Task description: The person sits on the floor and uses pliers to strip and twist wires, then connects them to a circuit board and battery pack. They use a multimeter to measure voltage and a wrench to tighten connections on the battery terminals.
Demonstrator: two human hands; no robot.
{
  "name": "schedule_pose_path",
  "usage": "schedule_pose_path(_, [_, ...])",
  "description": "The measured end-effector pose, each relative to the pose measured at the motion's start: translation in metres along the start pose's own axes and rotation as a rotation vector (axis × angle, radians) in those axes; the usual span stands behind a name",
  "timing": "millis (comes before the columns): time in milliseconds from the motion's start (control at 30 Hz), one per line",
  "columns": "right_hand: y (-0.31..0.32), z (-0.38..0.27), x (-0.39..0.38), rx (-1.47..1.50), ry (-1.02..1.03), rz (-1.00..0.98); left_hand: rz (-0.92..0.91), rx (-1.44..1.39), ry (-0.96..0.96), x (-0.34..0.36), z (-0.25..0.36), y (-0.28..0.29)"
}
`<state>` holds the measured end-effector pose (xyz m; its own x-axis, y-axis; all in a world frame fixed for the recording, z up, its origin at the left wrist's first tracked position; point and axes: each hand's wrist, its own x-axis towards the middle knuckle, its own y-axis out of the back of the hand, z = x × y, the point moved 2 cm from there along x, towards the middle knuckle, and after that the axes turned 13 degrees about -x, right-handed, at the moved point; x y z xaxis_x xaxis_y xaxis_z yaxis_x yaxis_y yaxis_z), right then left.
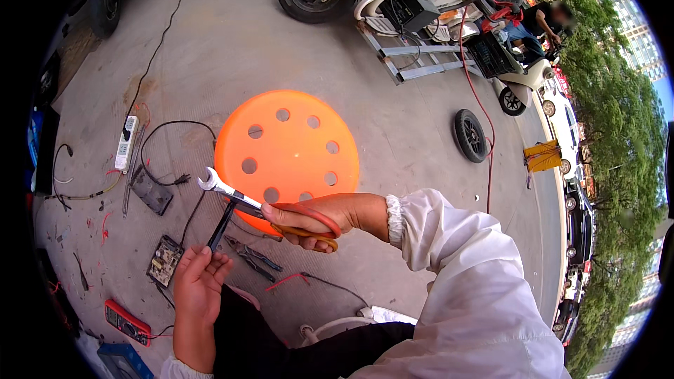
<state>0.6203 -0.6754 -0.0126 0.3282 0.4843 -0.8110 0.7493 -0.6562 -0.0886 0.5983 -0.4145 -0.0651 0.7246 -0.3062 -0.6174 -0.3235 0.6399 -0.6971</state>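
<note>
My right hand (pixel 316 216) is closed round red-orange looped handles (pixel 319 223) that look like scissors. A silver open-ended wrench (pixel 216 182) points up-left from the same grip; its far end is hidden by the hand and scissors. Below it, my left hand (pixel 200 284) pinches a slim black strip (pixel 222 227) between thumb and forefinger, with the other fingers curled loosely. The strip's upper end meets the scissors' metal part; whether the blades close on it I cannot tell. Just behind the hands stands an orange round stool (pixel 298 144) with holes in its top.
On the ground lie pliers (pixel 254 258), an open circuit board case (pixel 166 260), a red multimeter (pixel 128 323), a dark case (pixel 151 189) and a white power strip (pixel 126 144) with cables. Farther off are a loose wheel (pixel 470 135), a scooter on a metal frame (pixel 421 60) and a seated person.
</note>
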Motion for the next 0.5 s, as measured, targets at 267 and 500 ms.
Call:
schedule_pose_path(267, [-0.006, -0.009, -0.002, -0.109, 0.029, 0.099, -0.011, -0.023, -0.011, -0.005, 0.008, 0.006])
schedule_pose_path(500, [-0.009, -0.02, -0.013, -0.202, -0.058, 0.165, -0.009, -0.072, -0.059, -0.015, 0.015, 0.01])
